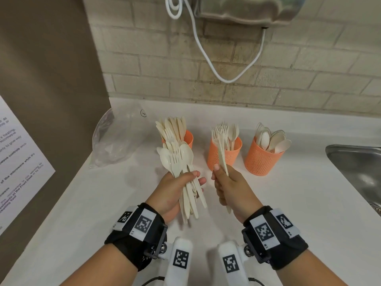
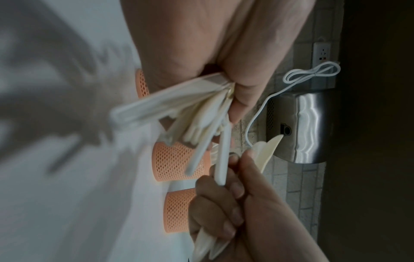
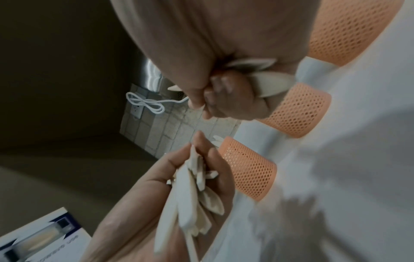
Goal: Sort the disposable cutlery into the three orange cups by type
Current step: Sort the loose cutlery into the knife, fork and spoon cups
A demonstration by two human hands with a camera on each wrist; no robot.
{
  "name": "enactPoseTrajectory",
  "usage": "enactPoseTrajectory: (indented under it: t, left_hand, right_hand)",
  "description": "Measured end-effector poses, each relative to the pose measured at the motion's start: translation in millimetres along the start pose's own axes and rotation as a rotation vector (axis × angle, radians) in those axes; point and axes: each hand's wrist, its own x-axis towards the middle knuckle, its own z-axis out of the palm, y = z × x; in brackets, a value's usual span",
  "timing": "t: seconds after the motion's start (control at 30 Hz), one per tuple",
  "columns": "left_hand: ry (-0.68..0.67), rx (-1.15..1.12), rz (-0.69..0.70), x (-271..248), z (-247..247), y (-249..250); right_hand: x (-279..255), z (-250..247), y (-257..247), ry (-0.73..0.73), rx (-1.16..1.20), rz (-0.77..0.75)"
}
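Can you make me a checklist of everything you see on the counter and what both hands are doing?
Surface: white counter, steel sink at its right edge.
Job's things: knife cup, fork cup, spoon cup, all upright and part filled.
Clutter: clear plastic bag.
Hands: left hand grips a mixed cutlery bundle; right hand holds forks.
Cables: white cord hangs on the brick wall.
Surroundings: metal dryer, printed notice.
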Motion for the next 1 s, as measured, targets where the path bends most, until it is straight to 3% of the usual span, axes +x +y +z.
enactPoseTrajectory:
  t: [0.17, 0.37, 0.6, 1.0]
  left_hand:
    - [-0.051, 0.023, 0.002, 0, 2, 1]
    - [-0.152, -0.009, 0.005, -4, 1, 1]
    - [-0.258, -0.168, -0.055, -5, 1, -1]
    - [-0.256, -0.204, -0.106, -4, -1, -1]
  right_hand:
    - [0, 4, -8, -0.086, -0.166, -0.165]
    - [3, 7, -9, -0.038, -0.157, -0.130]
    - [-2, 9, -15, -0.112, -0.073, -0.100]
    - [-3, 11, -17, -0.108, -0.137, -0.177]
